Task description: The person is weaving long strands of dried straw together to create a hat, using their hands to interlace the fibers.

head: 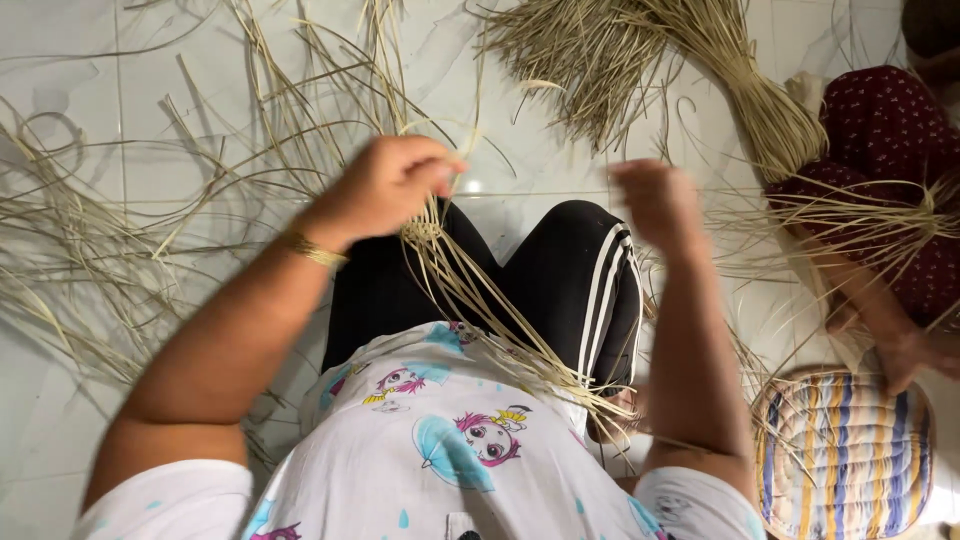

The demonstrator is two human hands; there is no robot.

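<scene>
On the pale tiled floor strewn with straw, our left hand pinches shut on the woven straw knot above our knee, while our blurred right hand, curled, pulls a thin strand beside it.

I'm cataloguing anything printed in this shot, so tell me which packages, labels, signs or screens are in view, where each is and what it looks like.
None in view: no package, label, sign or screen.
Nearest to print: cartoon pictures on the white shirt, bottom centre, pink and blue.

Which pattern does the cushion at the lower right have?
The cushion has stripes of blue, orange and cream, seen in the head view.
</scene>
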